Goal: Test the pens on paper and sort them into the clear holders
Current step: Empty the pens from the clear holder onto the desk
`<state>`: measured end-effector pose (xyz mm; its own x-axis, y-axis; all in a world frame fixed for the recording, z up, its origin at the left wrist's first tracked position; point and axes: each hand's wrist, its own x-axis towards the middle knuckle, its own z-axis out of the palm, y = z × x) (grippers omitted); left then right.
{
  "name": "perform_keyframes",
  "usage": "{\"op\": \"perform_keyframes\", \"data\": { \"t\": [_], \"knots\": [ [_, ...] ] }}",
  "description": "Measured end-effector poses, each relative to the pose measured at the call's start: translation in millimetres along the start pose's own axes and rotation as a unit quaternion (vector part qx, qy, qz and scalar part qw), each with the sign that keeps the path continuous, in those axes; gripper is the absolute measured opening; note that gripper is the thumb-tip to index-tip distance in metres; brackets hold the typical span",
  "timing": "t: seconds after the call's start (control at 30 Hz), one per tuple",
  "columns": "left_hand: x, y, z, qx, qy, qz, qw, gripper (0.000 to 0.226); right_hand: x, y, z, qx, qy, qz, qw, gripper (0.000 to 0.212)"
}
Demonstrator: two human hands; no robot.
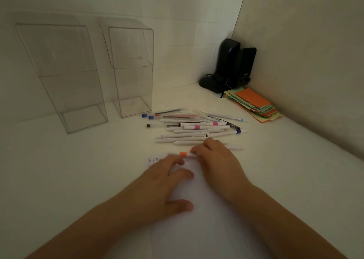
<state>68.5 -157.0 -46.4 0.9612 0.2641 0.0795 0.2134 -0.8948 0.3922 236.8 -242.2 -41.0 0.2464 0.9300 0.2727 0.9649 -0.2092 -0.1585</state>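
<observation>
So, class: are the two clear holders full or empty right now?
Empty. Both clear holders stand upright and see-through with nothing inside; the pens lie piled on the table beside them.

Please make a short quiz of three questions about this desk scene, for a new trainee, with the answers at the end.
1. True or false: both clear holders already contain pens.
2. What colour is the band on the pen held between the left hand and the right hand?
A. blue
B. orange
C. pink
3. Fill in: the stack of coloured paper notes lies in front of the black ____ in the corner.

Key:
1. False, both look empty; the loose pens lie on the desk.
2. B
3. speakers
</observation>
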Motion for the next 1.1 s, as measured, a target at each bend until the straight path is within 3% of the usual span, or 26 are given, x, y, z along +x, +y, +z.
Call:
{"op": "perform_keyframes", "data": {
  "t": [0.13, 0.3, 0.43, 0.5, 0.63, 0.77, 0.93, 1.1],
  "knots": [
    [2, -16, -7, -0.086, 0.145, -0.041, 0.985, 0.049, -11, 2, -2, 0.078, 0.049, -0.019, 0.996, 0.032],
    [15, -13, -2, 0.103, 0.217, 0.006, 0.971, 0.034, -10, -4, -3, 0.106, 0.045, -0.103, 0.988, 0.028],
    [19, -19, 1, 0.123, 0.217, -0.012, 0.968, 0.023, -8, 7, 0, 0.162, 0.058, -0.066, 0.983, 0.029],
    [19, -21, 2, 0.087, 0.222, -0.027, 0.971, 0.019, -3, 16, 1, 0.112, 0.079, -0.004, 0.991, 0.039],
    [18, -25, 7, 0.071, 0.192, -0.039, 0.978, 0.018, 2, 29, 7, 0.075, -0.001, 0.104, 0.992, 0.046],
    [19, -26, 8, 0.078, 0.197, -0.04, 0.976, 0.026, 5, 23, 10, 0.048, -0.003, 0.096, 0.994, 0.054],
    [17, -18, 5, 0.101, 0.188, -0.046, 0.976, 0.021, 18, 24, -3, 0.022, -0.021, 0.047, 0.998, 0.027],
    [18, -16, 3, 0.079, 0.186, -0.071, 0.977, 0.022, 34, 25, -15, -0.038, -0.066, -0.043, 0.996, 0.027]
  ]
}}
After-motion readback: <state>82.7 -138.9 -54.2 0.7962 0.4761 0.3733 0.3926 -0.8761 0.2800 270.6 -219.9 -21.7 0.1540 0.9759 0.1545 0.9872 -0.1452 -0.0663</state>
